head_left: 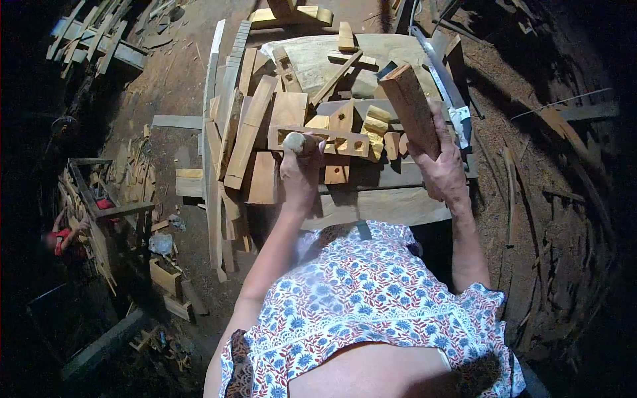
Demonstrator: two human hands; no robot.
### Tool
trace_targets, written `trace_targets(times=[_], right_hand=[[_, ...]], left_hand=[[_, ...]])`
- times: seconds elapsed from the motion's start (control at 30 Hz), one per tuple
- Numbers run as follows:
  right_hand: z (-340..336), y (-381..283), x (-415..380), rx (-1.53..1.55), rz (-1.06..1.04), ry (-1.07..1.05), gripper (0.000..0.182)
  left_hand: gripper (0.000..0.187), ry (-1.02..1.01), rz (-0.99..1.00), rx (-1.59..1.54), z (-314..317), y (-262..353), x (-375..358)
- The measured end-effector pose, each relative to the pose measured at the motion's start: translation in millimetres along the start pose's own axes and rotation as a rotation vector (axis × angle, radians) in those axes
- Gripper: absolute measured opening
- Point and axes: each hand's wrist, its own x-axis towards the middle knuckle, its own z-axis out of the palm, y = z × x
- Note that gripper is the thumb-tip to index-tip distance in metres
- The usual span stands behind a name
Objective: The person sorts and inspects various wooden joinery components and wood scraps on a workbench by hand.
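My left hand [300,179] is closed around a round-ended wooden handle [293,142], its pale end facing up at me; the rest of this tool is hidden below my fist. Just under it lies a wooden strip with holes [352,143], on top of other pieces on the bench. Further right, my right hand [444,162] grips a thick, dark wooden block [410,99], raised and tilted with its upper end toward the far left. A wide wooden piece [289,109] and a yellowish notched piece [376,129] rest near my left hand.
Long boards [213,146] run along the bench's left side. A handsaw-like metal blade [443,76] lies along the right edge. A pale slab [381,50] is at the back. At far left, a person in red [63,240] is near a wooden frame [123,210].
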Motion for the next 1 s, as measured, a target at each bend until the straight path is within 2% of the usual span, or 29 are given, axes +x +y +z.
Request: trace_targets(times=[0.1,0.17,0.3,0.37,0.47,0.5,0.57,0.67,0.8,0.87,1.0], right_hand=[[-0.9,-2.0,1.2,0.102,0.037,-0.047,0.077],[-0.9,-2.9,3.6,0.077,-0.040,-0.018,0.078],[0.0,-11.2,7.3,-0.043,-0.025,-0.006,0.076],[2.6,-11.1,10.3,0.091,-0.062,-0.030,0.075],[9.0,-3.0,12.8,0.113,-0.165,-0.018,0.075],[9.2,-4.2,12.6,0.113,-0.165,-0.019,0.075],[8.4,-9.1,12.8,0.129,-0.099,-0.051,0.087],[6.8,-11.1,11.9,0.104,-0.070,-0.063,0.087],[5.2,-11.8,10.8,0.095,-0.043,-0.077,0.086],[7.5,-7.7,11.8,0.096,-0.121,-0.045,0.087],[1.9,-22.0,19.1,0.062,-0.187,-0.052,0.083]], left_hand=[[0.028,0.013,0.051,0.062,2.6,-0.6,-0.5],[0.028,-0.019,0.021,0.101,2.9,-2.3,0.2],[0.029,-0.008,0.020,0.183,3.2,2.3,2.1],[0.030,-0.022,0.017,0.122,2.7,3.0,2.9],[0.029,-0.031,0.015,0.138,2.1,7.2,2.8],[0.029,-0.031,0.014,0.139,3.3,4.4,2.1],[0.028,-0.029,0.045,0.203,6.8,-2.7,1.9],[0.029,-0.057,-0.026,0.128,7.1,4.7,2.7],[0.029,-0.067,0.008,0.087,8.7,1.6,2.7],[0.029,-0.064,0.073,0.160,9.2,3.7,3.5],[0.023,-0.068,0.044,0.231,15.1,4.2,4.8]])
